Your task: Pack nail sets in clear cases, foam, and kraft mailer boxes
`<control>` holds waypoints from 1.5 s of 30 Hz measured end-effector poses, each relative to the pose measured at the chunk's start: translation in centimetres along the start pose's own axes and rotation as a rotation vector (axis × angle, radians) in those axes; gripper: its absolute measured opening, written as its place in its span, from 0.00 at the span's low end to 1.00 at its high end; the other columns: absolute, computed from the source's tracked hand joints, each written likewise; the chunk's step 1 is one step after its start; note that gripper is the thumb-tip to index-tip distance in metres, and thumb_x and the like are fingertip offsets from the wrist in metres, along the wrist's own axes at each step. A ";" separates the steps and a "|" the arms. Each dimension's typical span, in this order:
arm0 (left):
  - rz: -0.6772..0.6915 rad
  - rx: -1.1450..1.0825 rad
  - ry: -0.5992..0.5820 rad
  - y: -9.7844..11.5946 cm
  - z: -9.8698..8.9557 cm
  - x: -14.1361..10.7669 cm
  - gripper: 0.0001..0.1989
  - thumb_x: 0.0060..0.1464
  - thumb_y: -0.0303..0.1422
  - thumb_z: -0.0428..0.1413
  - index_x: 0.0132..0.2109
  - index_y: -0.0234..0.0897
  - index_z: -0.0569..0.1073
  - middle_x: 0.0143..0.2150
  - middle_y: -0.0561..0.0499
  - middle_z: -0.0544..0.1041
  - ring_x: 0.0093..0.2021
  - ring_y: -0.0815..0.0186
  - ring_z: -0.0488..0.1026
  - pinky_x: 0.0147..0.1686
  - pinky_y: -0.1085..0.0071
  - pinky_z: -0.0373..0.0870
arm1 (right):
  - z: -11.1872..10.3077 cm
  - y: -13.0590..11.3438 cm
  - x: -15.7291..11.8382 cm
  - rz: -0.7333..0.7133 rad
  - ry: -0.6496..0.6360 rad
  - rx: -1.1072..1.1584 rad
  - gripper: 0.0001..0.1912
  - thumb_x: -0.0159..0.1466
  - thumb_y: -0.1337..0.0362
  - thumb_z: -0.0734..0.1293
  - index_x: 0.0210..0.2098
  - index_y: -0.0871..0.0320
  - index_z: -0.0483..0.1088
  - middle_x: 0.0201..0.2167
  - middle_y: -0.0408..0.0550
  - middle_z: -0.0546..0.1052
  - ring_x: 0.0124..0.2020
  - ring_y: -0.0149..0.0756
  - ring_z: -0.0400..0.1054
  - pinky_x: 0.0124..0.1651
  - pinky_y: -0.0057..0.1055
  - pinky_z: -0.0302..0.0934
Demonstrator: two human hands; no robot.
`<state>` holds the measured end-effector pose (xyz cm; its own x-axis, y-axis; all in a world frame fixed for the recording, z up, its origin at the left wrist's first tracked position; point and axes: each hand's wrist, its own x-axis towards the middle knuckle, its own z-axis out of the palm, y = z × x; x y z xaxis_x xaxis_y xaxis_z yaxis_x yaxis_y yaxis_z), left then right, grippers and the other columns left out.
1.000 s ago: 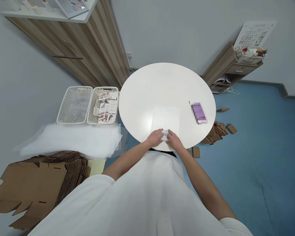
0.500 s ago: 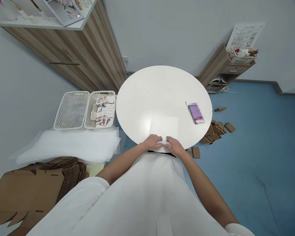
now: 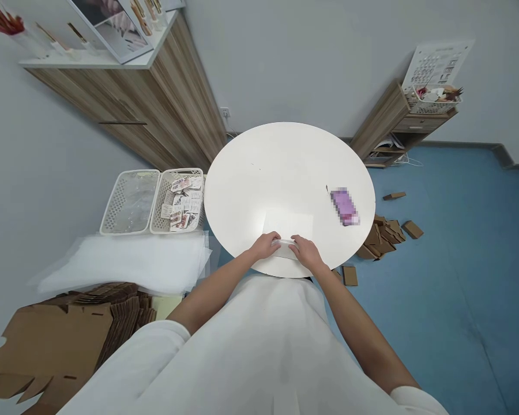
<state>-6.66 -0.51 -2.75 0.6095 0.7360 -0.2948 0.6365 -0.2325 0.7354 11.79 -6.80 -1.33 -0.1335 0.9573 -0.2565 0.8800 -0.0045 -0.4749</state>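
Observation:
A thin white sheet lies at the near side of the round white table, hard to tell from the tabletop. Its near part is folded or rolled into a flat white bundle. My left hand grips the left end of this bundle, fingers curled over its upper edge. At the other end my right hand holds it the same way, closed on it. Whether anything is wrapped inside cannot be seen. Both hands rest near the table's front edge.
A blurred purple phone-shaped object lies on the table's right. Left stand a basket of printed cards, a basket with clear bags, stacked white sheets and flattened cardboard boxes. Small brown boxes are on the floor.
Both hands have moved slightly forward, away from my body, with the folded part of the sheet. It now lies flatter on the table. The view has tilted up a little.

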 end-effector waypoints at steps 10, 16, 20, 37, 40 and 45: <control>-0.260 -0.200 -0.032 -1.8 0.5 2.5 0.14 0.46 0.32 0.56 0.42 0.34 0.68 0.38 0.48 0.73 0.37 0.65 0.70 0.36 0.72 0.65 | 0.5 1.1 1.6 0.162 -0.050 0.133 0.12 0.61 0.62 0.56 0.43 0.56 0.64 0.42 0.48 0.70 0.43 0.36 0.63 0.44 0.33 0.52; -0.314 -0.019 -0.017 -1.8 -0.3 2.8 0.07 0.48 0.35 0.53 0.33 0.37 0.70 0.36 0.49 0.74 0.37 0.64 0.70 0.35 0.71 0.65 | 1.2 1.5 2.0 0.231 -0.030 0.058 0.11 0.61 0.64 0.56 0.41 0.55 0.65 0.40 0.47 0.71 0.43 0.37 0.63 0.46 0.37 0.49; -0.326 0.079 0.001 -1.3 -0.7 2.5 0.08 0.47 0.36 0.53 0.33 0.36 0.71 0.38 0.47 0.72 0.40 0.60 0.69 0.37 0.68 0.64 | 1.8 1.6 2.0 0.243 0.017 0.016 0.12 0.61 0.64 0.56 0.42 0.54 0.67 0.42 0.49 0.70 0.45 0.39 0.61 0.48 0.37 0.48; 0.281 0.604 0.012 0.4 4.0 -2.2 0.27 0.48 0.37 0.51 0.56 0.41 0.56 0.59 0.43 0.56 0.57 0.54 0.53 0.51 0.59 0.51 | 4.2 1.6 -3.6 0.816 0.295 0.702 0.40 0.50 0.53 0.64 0.59 0.59 0.47 0.56 0.57 0.58 0.50 0.41 0.62 0.45 0.31 0.61; 0.267 0.567 -0.009 0.3 3.9 -2.1 0.28 0.48 0.36 0.52 0.57 0.42 0.56 0.60 0.44 0.55 0.58 0.53 0.52 0.52 0.58 0.49 | 3.1 1.5 -2.6 0.837 0.276 0.795 0.40 0.47 0.54 0.66 0.56 0.61 0.52 0.52 0.59 0.63 0.48 0.42 0.63 0.41 0.31 0.62; 0.240 0.409 -0.004 0.4 4.1 -2.0 0.29 0.45 0.33 0.55 0.56 0.45 0.58 0.61 0.45 0.53 0.59 0.52 0.51 0.55 0.58 0.45 | 1.7 2.1 -1.4 0.694 0.183 0.846 0.17 0.50 0.57 0.64 0.36 0.60 0.66 0.37 0.52 0.73 0.35 0.37 0.68 0.33 0.30 0.62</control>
<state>-5.72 -4.68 -4.35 0.7636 0.6284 -0.1487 0.6106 -0.6276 0.4830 13.09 -8.66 -3.39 0.3984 0.6984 -0.5946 0.1328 -0.6854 -0.7160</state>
